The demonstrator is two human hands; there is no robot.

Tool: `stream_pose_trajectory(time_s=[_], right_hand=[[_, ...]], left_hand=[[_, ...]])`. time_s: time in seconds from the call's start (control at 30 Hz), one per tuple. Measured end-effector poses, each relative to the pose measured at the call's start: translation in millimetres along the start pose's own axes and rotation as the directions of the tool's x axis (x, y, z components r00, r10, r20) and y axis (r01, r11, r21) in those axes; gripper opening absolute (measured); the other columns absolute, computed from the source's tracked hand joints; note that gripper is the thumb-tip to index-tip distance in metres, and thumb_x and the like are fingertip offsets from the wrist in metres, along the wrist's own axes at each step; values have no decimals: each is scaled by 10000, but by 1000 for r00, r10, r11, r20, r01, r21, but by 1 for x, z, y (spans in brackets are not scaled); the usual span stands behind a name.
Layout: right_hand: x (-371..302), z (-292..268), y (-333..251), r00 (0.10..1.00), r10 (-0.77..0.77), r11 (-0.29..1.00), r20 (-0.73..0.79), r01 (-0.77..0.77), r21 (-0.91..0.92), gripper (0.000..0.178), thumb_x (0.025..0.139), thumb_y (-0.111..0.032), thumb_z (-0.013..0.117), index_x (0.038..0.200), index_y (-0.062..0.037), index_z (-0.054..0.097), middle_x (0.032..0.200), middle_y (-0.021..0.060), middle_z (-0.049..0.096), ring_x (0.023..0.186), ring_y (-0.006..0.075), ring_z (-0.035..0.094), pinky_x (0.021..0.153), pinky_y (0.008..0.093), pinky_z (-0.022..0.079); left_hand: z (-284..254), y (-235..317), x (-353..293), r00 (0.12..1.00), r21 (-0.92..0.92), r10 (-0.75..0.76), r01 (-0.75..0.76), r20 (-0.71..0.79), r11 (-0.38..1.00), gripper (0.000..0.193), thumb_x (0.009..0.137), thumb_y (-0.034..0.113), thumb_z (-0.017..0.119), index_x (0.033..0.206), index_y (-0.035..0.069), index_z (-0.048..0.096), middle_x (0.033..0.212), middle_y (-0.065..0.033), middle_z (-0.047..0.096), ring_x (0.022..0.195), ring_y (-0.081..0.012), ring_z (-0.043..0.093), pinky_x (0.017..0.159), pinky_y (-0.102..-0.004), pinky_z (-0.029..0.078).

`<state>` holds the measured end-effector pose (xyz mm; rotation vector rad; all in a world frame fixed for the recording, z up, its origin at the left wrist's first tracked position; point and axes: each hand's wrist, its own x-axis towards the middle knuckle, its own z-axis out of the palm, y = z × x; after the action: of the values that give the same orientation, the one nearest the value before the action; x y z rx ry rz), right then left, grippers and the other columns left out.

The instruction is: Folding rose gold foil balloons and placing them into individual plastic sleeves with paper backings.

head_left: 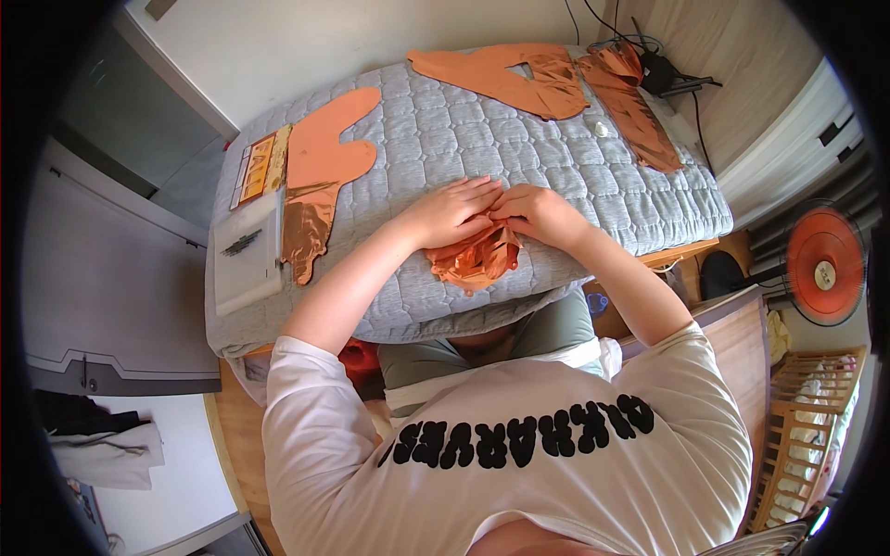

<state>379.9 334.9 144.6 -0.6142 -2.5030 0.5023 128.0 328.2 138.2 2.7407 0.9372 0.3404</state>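
Both hands gather at the far edge of a crumpled copper foil piece, its bulk on the body side of the fingers.

From where I stand, the crumpled foil spills from beneath the fingertips toward the wearer and slightly left, on the quilted mattress; bunched up, it shows no clear long axis. The right hand holds its fingers narrow, pinching the upper edge. The left hand, nearer the bulk, lies over it, fingers stretched; I can't tell whether its thumb grips.
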Motion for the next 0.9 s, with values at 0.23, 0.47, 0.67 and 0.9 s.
stream_pose_trajectory(time_s=[0.23,0.47,0.67,0.9], right_hand=[[-11,-17,-31,997,10,998,70,-14,54,299,852,-39,726,1150,-33,735,1201,122,715,1210,331,634,1015,399,524],[-26,-5,-21,999,37,987,14,-39,158,334,849,-26,730,1182,-10,712,1233,165,694,1261,345,607,1040,419,510],[-30,-8,-31,999,-46,994,-6,46,97,275,830,-17,744,1103,0,725,1200,163,704,1213,347,632,1026,426,514],[-30,-6,-32,1000,10,985,13,-12,172,178,862,-24,719,1036,10,728,1148,165,714,1137,350,655,989,419,522]], left_hand=[[4,-1,-3,999,73,24,-22,-34,997,672,1003,395,583,1553,64,384,1615,-117,387,1511,-293,330,1244,-461,266],[3,-2,-4,999,87,51,-49,-16,995,890,861,426,725,1579,72,337,1632,-110,360,1520,-296,312,1251,-460,259],[-7,6,-6,999,116,40,-41,10,992,1087,755,628,755,1566,34,342,1631,-139,352,1517,-311,312,1257,-458,241],[2,-7,-8,998,60,65,-63,-21,996,997,779,425,769,1587,59,314,1634,-160,338,1523,-317,300,1253,-470,245]])
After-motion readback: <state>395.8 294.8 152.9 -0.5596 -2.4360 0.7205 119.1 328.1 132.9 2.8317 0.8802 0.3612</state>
